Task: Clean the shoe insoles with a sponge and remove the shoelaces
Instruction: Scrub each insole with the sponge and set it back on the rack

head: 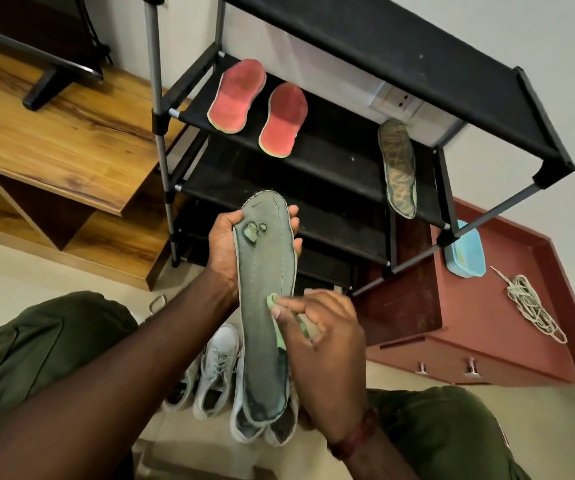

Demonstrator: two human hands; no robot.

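Note:
My left hand [222, 242] grips the toe end of a long grey-green insole [265, 271], held upright in front of me, with fingers wrapped round both edges. My right hand [324, 341] pinches a small green sponge [274, 303] and presses it against the insole's middle, at its right edge. Two red insoles [237, 97] [284, 119] lie on a shelf of the black shoe rack [331, 157]. Another grey patterned insole [398, 168] leans at the rack's right end. A bundle of pale shoelaces [532, 306] lies on the red cabinet top.
Several white and grey shoes [217, 368] stand on the floor below my hands, between my knees. A blue tub [464, 252] sits on the red cabinet [480, 341] beside the rack. A wooden TV unit [54, 133] with a screen's foot stands at the left.

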